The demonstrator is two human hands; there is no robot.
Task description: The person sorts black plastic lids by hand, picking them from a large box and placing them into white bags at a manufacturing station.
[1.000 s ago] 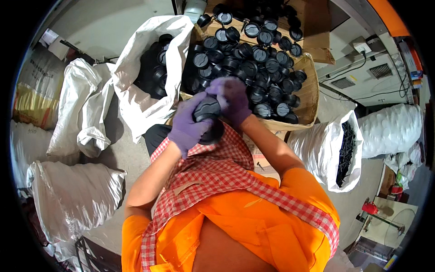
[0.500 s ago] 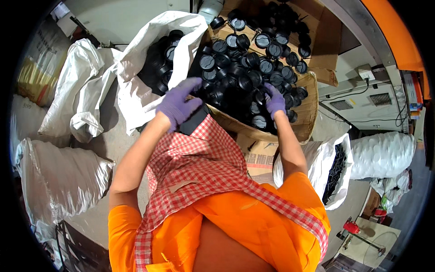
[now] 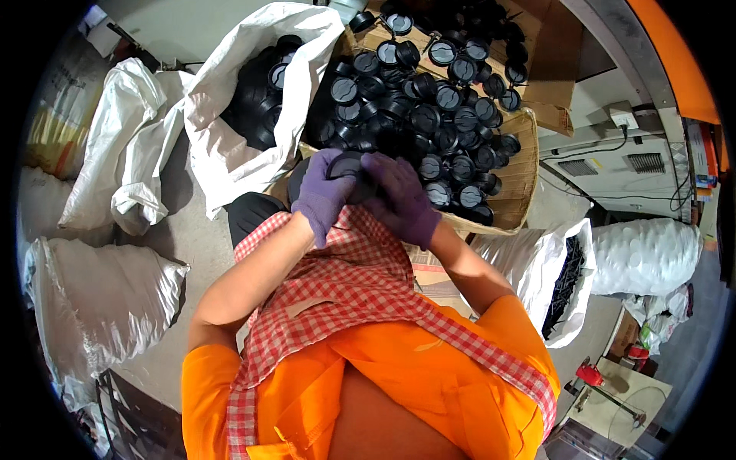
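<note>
- A red checked apron [image 3: 307, 287] over an orange top [image 3: 502, 360] lay on the near side of the cardboard box [image 3: 515, 188].
- The purple-gloved left hand [image 3: 325, 198] was by the box's near left corner, its fingers curled around a black round part [image 3: 346, 164].
- That part was at the same corner of the box, between both hands.
- The purple-gloved right hand [image 3: 404, 201] was at the box's near edge, fingers bent beside the part; whether they gripped it, I could not tell.
- Nearer than the box, to its right, an open white sack [image 3: 510, 257] held thin black pieces [image 3: 561, 291].
- Left of the box, just beside it, an open white sack with a wide mouth [image 3: 205, 149] contained black parts [image 3: 257, 107].
- Inside the box, round black caps [image 3: 448, 96], several with grey faces, were heaped.
</note>
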